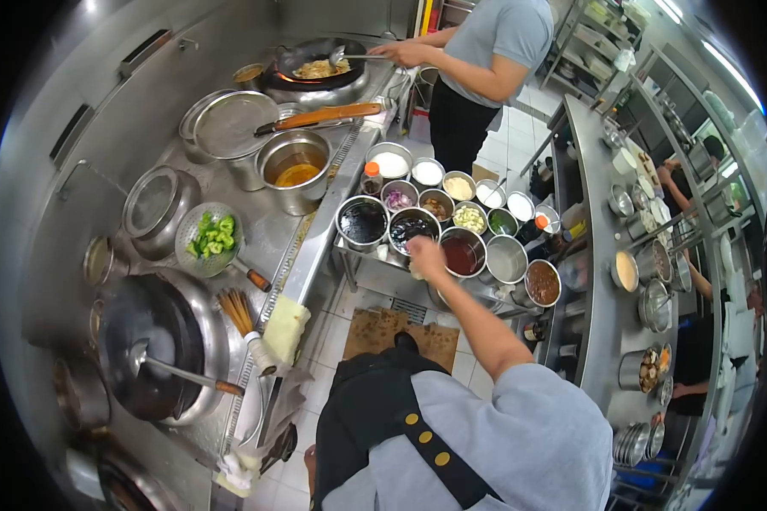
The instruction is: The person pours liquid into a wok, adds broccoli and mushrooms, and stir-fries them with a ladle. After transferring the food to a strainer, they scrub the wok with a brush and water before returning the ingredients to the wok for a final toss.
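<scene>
My right hand (425, 257) reaches over the cart, at the near rim of a metal pot of dark sauce (412, 226). Its fingers look curled, with something pale under them that I cannot make out. Beside it stands a pot of red-brown sauce (462, 254), and to the left a pot of black liquid (362, 221). My left hand (310, 458) hangs low by my apron, mostly hidden, so its fingers do not show. On the stove to my left, a ladle (179, 370) lies in a dark wok (132, 392). A perforated strainer (181, 257) holds broccoli (213, 236).
Several seasoning tubs crowd the cart, including white powder (389, 163) and brown sauce (541, 282). A bamboo brush (240, 317) lies on the stove edge near a yellow cloth (285, 330). A co-worker (494, 60) stirs food in another wok (320, 68). Steel shelving (596, 341) runs along the right.
</scene>
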The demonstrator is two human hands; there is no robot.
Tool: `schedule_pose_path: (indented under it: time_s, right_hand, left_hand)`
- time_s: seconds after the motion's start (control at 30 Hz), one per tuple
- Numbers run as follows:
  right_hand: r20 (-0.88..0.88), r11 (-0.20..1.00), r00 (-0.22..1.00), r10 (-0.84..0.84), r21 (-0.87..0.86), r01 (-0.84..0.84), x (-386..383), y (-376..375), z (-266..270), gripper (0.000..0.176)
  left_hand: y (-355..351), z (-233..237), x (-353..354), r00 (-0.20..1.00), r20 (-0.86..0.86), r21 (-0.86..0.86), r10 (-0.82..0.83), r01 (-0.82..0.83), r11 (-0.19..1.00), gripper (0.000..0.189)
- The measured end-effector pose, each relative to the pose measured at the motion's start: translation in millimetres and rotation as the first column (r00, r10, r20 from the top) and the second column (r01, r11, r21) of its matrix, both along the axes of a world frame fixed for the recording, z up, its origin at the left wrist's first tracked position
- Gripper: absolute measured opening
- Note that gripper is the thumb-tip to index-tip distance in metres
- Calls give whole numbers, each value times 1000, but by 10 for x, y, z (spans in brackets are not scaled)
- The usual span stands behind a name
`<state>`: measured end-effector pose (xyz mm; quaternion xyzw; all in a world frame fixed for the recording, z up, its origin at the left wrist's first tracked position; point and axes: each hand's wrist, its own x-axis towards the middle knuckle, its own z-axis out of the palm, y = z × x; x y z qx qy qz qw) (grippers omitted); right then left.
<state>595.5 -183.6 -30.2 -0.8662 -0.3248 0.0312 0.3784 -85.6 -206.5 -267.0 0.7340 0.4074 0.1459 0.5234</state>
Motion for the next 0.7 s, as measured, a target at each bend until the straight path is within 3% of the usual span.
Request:
schedule_pose_path:
  time_s: [0.03, 0.07, 0.1, 0.13, 0.17, 0.23, 0.3, 0.37, 0.43, 0.5, 0.57, 0.6, 0.67, 0.7]
  right_hand:
    - [-51, 990, 992, -116, -81, 111, 311, -133, 137, 13]
    - [22, 972, 977, -214, -98, 215, 659, -218, 117, 14]
    - [-22, 939, 946, -324, -126, 319, 1006, -258, 58, 15]
    - [22, 937, 946, -322, -132, 322, 1306, -307, -13, 16]
    - [44, 930, 945, -323, -169, 326, 1536, -305, -22, 18]
    - [54, 927, 950, -308, -205, 313, 1895, -252, -114, 19]
    - [200, 911, 953, -226, -304, 280, 2122, -187, -322, 22]
    - [144, 883, 967, -209, -397, 250, 2158, -126, -291, 23]
    - [130, 846, 980, -150, -496, 196, 2189, -87, -339, 20]
    - [57, 854, 977, -204, -478, 206, 2201, -87, -322, 22]
    - [-35, 891, 961, -275, -383, 242, 2226, -86, -306, 25]
    - [-44, 893, 961, -272, -383, 236, 2252, -92, -349, 25]
    - [40, 967, 988, -149, -201, 154, 2289, -118, -413, 24]
    - [104, 972, 990, -100, -202, 120, 2341, -96, -544, 22]
  left_hand:
    - [55, -17, 193, 980, 89, 364, -178, 135, 922, 21]
    - [58, -21, 372, 980, 74, 365, -184, 145, 919, 21]
    - [38, -3, 514, 989, 95, 366, -116, 74, 928, 24]
    - [16, 49, 598, 990, 15, -12, 140, -140, 990, 27]
    - [11, 21, 530, 923, -118, -277, 367, -385, 880, 30]
    - [61, 43, 706, 925, -162, -243, 345, -376, 894, 31]
    - [61, 292, 982, 922, -214, -208, 323, -366, 907, 33]
    - [38, 620, 1307, 892, -133, -440, 431, -443, 781, 32]
    - [-3, 856, 1509, 907, -189, -382, 376, -420, 823, 32]
    - [-77, 1110, 1713, 914, -243, -333, 326, -394, 857, 31]
    - [-69, 1527, 1995, 941, -292, -79, 171, -202, 976, 31]
    - [-35, 1540, 2042, 938, -299, -76, 174, -205, 976, 31]
    - [36, 1544, 2146, 948, -208, -200, 241, -283, 938, 30]
    - [120, 1557, 2203, 944, -266, -174, 194, -245, 954, 29]
